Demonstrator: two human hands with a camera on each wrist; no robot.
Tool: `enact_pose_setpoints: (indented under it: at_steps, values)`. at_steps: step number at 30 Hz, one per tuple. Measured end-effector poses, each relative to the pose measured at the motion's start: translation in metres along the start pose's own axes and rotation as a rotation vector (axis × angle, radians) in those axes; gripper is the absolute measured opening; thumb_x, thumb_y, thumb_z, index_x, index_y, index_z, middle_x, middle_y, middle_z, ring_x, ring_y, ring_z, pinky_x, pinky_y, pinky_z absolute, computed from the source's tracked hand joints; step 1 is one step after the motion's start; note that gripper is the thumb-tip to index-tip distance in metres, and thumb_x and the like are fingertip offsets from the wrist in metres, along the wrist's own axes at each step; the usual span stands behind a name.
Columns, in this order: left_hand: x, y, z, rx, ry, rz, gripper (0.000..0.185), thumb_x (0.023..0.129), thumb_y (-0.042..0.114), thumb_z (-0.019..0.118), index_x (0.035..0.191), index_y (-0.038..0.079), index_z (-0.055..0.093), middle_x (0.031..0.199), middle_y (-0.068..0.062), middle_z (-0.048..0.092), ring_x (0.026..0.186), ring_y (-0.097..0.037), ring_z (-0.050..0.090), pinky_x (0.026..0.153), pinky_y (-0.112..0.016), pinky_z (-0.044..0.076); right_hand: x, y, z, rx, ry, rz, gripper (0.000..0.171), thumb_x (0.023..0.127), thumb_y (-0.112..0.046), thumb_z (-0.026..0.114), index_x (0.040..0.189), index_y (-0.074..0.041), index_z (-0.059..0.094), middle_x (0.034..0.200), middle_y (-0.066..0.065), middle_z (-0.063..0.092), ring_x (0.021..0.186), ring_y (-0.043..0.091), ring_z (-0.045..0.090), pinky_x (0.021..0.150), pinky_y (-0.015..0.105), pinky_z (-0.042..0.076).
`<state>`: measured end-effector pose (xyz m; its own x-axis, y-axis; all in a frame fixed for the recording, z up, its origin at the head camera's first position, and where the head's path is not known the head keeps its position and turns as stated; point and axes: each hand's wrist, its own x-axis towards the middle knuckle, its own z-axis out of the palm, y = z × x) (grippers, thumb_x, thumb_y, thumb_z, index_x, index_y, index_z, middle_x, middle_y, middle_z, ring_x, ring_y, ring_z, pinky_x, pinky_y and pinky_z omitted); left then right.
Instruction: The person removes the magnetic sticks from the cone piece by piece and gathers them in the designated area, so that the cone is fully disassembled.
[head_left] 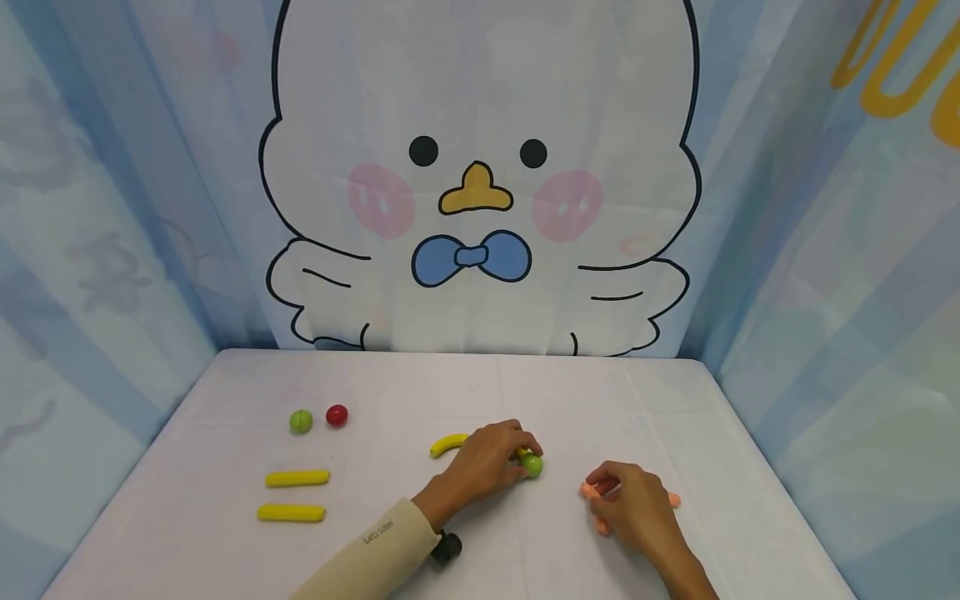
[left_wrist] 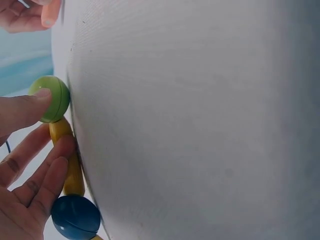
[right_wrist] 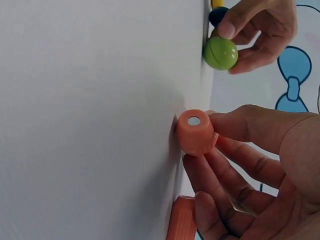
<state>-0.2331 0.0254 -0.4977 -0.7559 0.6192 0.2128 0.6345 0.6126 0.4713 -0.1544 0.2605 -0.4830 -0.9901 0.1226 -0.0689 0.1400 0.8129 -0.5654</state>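
My left hand (head_left: 486, 460) grips a green ball (left_wrist: 60, 102) by thumb and fingers. In the left wrist view that ball joins a yellow rod (left_wrist: 74, 175), which meets a dark blue ball (left_wrist: 76, 217). A curved yellow rod (head_left: 448, 444) sticks out on the left side of the hand in the head view, where the blue ball is hidden. To the right, my right hand (head_left: 639, 507) pinches an orange rod (right_wrist: 195, 135) with a silver disc in its end. Another orange rod (right_wrist: 181, 220) lies under the fingers, and an orange end (head_left: 674, 500) shows beyond the hand.
At the left of the white table (head_left: 405, 392) lie two straight yellow rods (head_left: 297, 478), one nearer me than the other. Behind them sit a green ball (head_left: 301, 422) and a red ball (head_left: 337, 415). A printed curtain (head_left: 480, 308) stands at the table's back edge.
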Motion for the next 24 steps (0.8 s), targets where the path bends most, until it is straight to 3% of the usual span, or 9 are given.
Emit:
enact_pose_setpoints:
  at_steps: [7, 15, 20, 24]
  values:
    - [-0.001, -0.002, 0.001, -0.001, -0.008, -0.006, 0.028, 0.089, 0.014, 0.087, 0.115, 0.022, 0.079, 0.110, 0.006, 0.073, 0.097, -0.010, 0.069, 0.090, -0.027, 0.055, 0.003, 0.009, -0.006, 0.017, -0.016, 0.025, 0.008, 0.091, -0.018, 0.082, 0.098, -0.016, 0.078, 0.083, -0.010, 0.073, 0.071, 0.006, 0.066, 0.074, 0.031, 0.044]
    - [-0.004, -0.002, 0.000, 0.033, -0.043, -0.005, 0.029, 0.089, 0.022, 0.088, 0.115, 0.024, 0.076, 0.112, 0.008, 0.070, 0.097, -0.007, 0.067, 0.091, -0.026, 0.055, 0.005, 0.018, -0.010, 0.021, -0.023, 0.040, 0.010, 0.091, -0.017, 0.081, 0.100, -0.015, 0.077, 0.083, -0.007, 0.072, 0.062, 0.009, 0.066, 0.079, 0.033, 0.040]
    - [-0.007, -0.001, 0.000, 0.053, -0.056, 0.011, 0.033, 0.088, 0.027, 0.089, 0.119, 0.023, 0.077, 0.111, 0.007, 0.068, 0.090, -0.003, 0.059, 0.083, -0.020, 0.052, 0.006, 0.017, -0.011, 0.026, -0.016, 0.036, 0.014, 0.091, -0.015, 0.081, 0.104, -0.011, 0.076, 0.088, -0.003, 0.073, 0.060, 0.010, 0.065, 0.080, 0.033, 0.044]
    - [-0.009, 0.000, -0.001, 0.069, -0.061, 0.011, 0.028, 0.089, 0.031, 0.088, 0.115, 0.023, 0.080, 0.109, 0.007, 0.066, 0.083, -0.001, 0.052, 0.076, -0.016, 0.047, 0.007, 0.012, -0.012, -0.008, 0.022, 0.007, 0.020, 0.090, -0.016, 0.083, 0.107, -0.010, 0.077, 0.092, -0.003, 0.074, 0.069, 0.009, 0.067, 0.081, 0.036, 0.047]
